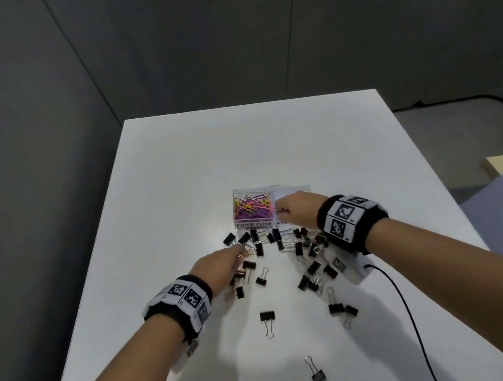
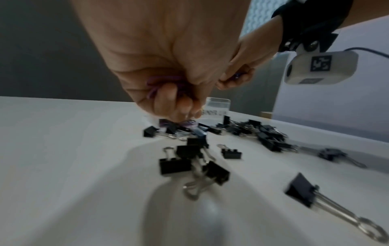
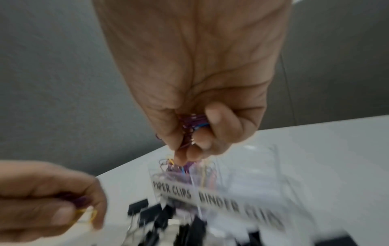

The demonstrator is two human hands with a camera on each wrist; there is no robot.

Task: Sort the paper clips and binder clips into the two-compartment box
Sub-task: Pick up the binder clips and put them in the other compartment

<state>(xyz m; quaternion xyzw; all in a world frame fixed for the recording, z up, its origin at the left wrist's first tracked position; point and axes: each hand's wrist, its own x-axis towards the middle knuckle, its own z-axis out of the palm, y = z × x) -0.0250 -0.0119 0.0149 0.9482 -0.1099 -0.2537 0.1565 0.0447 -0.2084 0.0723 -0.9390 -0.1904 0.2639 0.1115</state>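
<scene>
A clear two-compartment box (image 1: 290,188) stands mid-table; its left half, labelled PAPER CLIPS (image 3: 171,190), holds several coloured paper clips (image 1: 251,207), and the BINDER CLIPS half (image 3: 240,208) looks empty. Several black binder clips (image 1: 304,248) lie scattered in front of it. My right hand (image 1: 294,209) hovers over the box's front, its fingers curled round a bunch of purple and blue paper clips (image 3: 193,123). My left hand (image 1: 222,262) is low over the binder clip pile and grips purple paper clips (image 2: 160,84), plus a yellow one (image 3: 86,216).
The white table (image 1: 172,170) has bare room behind and left of the box. More binder clips (image 1: 268,320) lie near the front, one (image 1: 316,373) closest to me. Black cables (image 1: 409,313) trail off both wrists. Grey walls stand behind.
</scene>
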